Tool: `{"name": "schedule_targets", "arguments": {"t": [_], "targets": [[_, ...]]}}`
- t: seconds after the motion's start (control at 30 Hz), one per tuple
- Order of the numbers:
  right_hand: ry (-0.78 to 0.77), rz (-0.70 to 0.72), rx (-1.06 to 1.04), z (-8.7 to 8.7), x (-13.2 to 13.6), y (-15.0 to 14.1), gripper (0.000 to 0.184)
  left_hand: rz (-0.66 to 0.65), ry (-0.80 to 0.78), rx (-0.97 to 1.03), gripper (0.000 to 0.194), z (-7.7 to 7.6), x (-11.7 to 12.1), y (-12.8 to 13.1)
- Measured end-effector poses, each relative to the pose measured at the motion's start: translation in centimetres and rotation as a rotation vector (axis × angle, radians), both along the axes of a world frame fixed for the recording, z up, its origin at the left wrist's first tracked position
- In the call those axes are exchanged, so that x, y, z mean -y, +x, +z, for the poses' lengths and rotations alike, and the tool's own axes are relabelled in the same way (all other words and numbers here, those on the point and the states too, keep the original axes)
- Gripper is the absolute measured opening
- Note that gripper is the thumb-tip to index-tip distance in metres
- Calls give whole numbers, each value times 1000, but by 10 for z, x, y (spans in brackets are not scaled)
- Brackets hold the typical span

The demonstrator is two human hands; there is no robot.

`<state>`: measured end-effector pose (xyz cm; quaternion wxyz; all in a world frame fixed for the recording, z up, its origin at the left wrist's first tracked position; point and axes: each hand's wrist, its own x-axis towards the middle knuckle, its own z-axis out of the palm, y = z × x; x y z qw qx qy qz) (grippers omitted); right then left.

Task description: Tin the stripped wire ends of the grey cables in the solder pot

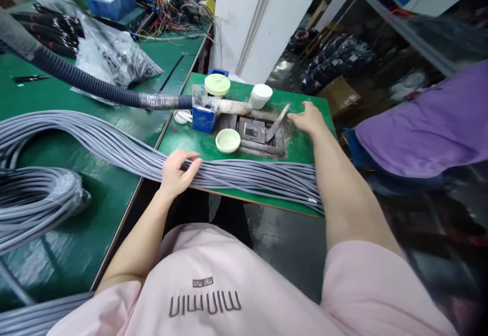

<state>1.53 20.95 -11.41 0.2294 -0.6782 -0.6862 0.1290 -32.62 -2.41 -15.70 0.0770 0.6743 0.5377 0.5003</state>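
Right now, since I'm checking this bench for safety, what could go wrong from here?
The pale dish sits close behind the grey cables, so shifting them might knock it. The right hand is close to the tilted tool and could jostle it. The cables run near the table's front edge and might slip off.

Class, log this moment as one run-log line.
left hand: on cables | right hand: near stick, contact unclear | hose: atop blue holder | cables: running lengthwise

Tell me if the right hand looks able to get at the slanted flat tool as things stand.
Probably yes: the right hand is close beside the upper end of the slanted flat tool, with nothing visible standing between them.
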Motion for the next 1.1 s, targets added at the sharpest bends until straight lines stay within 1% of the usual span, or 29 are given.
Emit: {"name": "schedule_targets", "arguments": {"t": [0.03,0.07,0.13,0.2,0.27,0.3,0.33,0.4,0.47,0.5,0.57,0.63,0.73,0.8,0.87,0.9,0.97,1.03,1.07,1.1], "targets": [[15,41,60,4,13,2,59,-53,-63,-73,23,2,1,-1],[2,112,97,8,30,4,60,-107,-134,-171,30,5,1,-1],[-69,365,141,13,72,12,56,-187,-268,-396,50,9,2,0],[-114,559,244,8,118,24,64,-195,-356,-577,60,11,2,3],[-59,678,359,-5,159,37,80,-171,-400,-678,60,11,0,5],[-11,691,412,-15,175,44,87,-161,-406,-708,58,11,-2,6],[42,660,465,-25,189,50,90,-153,-402,-728,55,10,-3,7],[141,554,538,-44,207,58,85,-148,-368,-745,50,7,-7,7],[209,473,567,-58,214,62,73,-129,-304,-726,47,4,-9,7],[229,458,572,-62,215,63,68,-115,-265,-706,46,2,-10,7],[247,460,584,-62,213,63,59,-92,-189,-658,46,0,-10,7],[242,507,581,-52,209,65,52,-75,-132,-603,47,-1,-10,7],[241,577,547,-24,201,70,43,-43,-97,-522,44,0,-9,9],[273,542,531,-6,193,73,42,-29,-113,-487,42,1,-10,12],[282,491,494,0,182,73,39,-45,-154,-494,40,2,-10,16],[259,487,446,-2,176,73,38,-62,-177,-507,39,1,-9,20],[169,520,304,-13,165,72,36,-94,-191,-519,39,-1,-5,28],[115,533,192,-27,161,71,37,-135,-140,-479,35,-3,4,40],[126,513,179,-32,163,71,39,-175,-97,-453,32,-5,9,47],[171,477,185,-35,169,70,40,-230,-56,-436,30,-7,15,55]]}}
